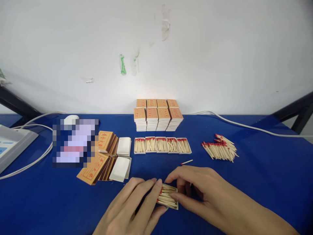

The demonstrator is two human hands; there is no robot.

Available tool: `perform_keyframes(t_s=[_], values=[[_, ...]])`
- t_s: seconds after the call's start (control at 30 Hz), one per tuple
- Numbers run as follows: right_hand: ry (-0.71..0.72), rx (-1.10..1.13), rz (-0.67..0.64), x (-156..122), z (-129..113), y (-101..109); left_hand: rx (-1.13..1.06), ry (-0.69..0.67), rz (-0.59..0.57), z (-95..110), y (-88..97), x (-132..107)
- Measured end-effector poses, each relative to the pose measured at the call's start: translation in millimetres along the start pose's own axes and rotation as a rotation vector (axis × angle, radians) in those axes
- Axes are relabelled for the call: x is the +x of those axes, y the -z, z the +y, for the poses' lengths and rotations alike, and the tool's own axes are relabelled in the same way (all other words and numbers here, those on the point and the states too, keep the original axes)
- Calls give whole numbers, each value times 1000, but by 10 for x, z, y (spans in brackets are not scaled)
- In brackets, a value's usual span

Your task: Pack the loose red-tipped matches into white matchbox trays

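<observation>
An open matchbox tray full of red-tipped matches lies on the blue table near the front edge. My left hand grips its left end with thumb and fingers. My right hand curls over its right side, fingertips pressing on the matches. A single loose match lies just beyond my right hand. Several filled trays stand in a row further back.
A loose pile of matches lies at the right. Stacked closed matchboxes stand by the wall. Orange sleeves and white empty trays lie left of centre. A grey device, a white mouse and cables sit at the edges.
</observation>
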State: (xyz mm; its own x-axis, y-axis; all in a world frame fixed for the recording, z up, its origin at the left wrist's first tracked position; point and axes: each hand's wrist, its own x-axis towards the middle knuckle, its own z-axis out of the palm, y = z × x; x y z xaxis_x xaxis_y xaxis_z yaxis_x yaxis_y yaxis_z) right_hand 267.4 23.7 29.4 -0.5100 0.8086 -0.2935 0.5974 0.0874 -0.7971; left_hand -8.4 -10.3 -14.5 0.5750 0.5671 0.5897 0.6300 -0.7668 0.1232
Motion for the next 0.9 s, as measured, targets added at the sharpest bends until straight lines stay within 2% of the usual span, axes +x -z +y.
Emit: perform_keyframes(t_s=[0.13, 0.27, 0.43, 0.6, 0.7, 0.83, 0.9], values=[[15, -24, 8, 3, -6, -21, -139, 57, -12, -19, -34, 17], [47, -89, 84, 39, -3, -100, -263, 92, -40, -33, -39, 19], [105, -160, 142, 89, 11, -136, -276, 112, -60, -15, -38, 35], [57, -163, 93, 107, -9, -132, -319, 132, -58, 15, -39, 84], [52, -167, 109, 100, -40, -132, -343, 139, -62, 15, -32, 97], [51, -116, 115, 24, -12, 43, -326, 148, -56, -9, -26, 81], [41, -132, 195, -34, 65, 212, -323, 157, -54, -18, -25, 60]])
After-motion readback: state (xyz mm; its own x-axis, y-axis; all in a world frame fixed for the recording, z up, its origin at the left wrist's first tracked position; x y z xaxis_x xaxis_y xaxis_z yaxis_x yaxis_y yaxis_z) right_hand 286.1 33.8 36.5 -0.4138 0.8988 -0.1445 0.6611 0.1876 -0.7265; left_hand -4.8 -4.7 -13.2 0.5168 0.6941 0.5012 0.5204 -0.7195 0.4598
